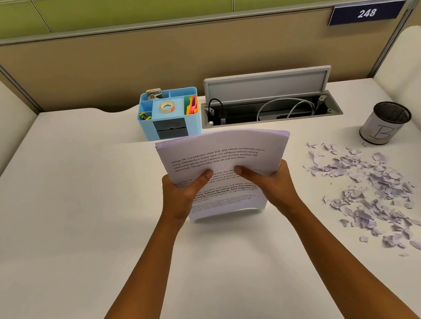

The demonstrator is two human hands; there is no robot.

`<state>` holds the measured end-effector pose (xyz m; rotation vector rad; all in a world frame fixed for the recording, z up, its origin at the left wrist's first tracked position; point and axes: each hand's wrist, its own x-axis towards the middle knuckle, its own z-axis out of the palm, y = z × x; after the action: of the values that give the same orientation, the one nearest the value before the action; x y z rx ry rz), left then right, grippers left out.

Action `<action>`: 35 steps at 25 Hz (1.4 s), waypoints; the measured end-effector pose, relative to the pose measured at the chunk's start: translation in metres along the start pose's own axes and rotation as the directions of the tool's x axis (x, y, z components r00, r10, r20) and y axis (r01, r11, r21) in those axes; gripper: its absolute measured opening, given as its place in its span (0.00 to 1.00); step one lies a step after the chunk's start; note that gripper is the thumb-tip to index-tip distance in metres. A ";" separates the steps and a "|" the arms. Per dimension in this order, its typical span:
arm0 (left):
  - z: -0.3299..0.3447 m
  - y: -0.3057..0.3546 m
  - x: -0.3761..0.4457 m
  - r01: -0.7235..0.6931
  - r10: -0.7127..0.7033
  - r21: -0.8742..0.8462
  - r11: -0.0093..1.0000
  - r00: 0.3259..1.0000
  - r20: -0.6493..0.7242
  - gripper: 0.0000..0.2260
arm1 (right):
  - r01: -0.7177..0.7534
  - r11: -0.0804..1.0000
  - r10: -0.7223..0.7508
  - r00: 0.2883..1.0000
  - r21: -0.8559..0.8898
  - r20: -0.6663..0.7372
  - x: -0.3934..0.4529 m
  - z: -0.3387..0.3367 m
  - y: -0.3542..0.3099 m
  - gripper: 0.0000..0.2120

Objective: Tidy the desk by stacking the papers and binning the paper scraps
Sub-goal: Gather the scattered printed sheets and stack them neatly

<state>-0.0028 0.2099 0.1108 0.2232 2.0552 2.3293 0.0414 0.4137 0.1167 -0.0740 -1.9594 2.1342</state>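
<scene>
Item: stack of papers (226, 168). We hold it upright over the middle of the desk (78, 235), its bottom edge touching or just above the desktop; we cannot tell which. Our left hand (184, 193) grips the left edge and our right hand (271, 182) the right edge, thumbs pressed on the printed front, fingers curled behind. The sheets bow toward us.

Item: paper scraps (368, 189). They lie scattered on the desk to the right of the stack, not yet binned.

Item: bin (384, 126). A small round mesh-lined can, standing beyond the scraps at the far right.

Item: blue organizer (169, 116) with a tape roll, and an open cable tray (270, 107), both behind the stack.

Risks, as we judge them: a loosened grip could let the bowed sheets fan out or slide apart; setting the stack down too far right could land it on the scraps; the puff of air as it drops could scatter them.
</scene>
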 end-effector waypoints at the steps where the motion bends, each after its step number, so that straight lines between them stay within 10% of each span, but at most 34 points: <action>1: 0.000 -0.004 -0.003 0.021 -0.021 0.005 1.000 1.000 -0.005 0.17 | -0.017 1.000 0.017 1.000 -0.008 -0.003 -0.002 0.000 0.005 0.16; 18: -0.005 -0.075 -0.026 0.202 -0.209 0.099 0.974 0.975 0.069 0.26 | -0.171 0.981 0.177 0.983 -0.094 0.055 -0.023 -0.022 0.080 0.21; 26: 0.005 -0.095 0.007 0.457 -0.462 0.184 0.870 0.887 -0.020 0.21 | -0.221 0.952 0.194 0.970 -0.210 -0.144 -0.010 -0.034 0.098 0.09; 35: 0.029 -0.113 0.034 0.279 -0.303 0.408 0.869 0.953 -0.008 0.30 | -0.415 0.812 0.317 0.904 -0.410 -0.288 0.026 -0.065 0.121 0.16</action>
<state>-0.0414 0.2567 0.0053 -0.0183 2.3327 1.6923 0.0117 0.4739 -0.0056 -0.7933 -2.4296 1.6964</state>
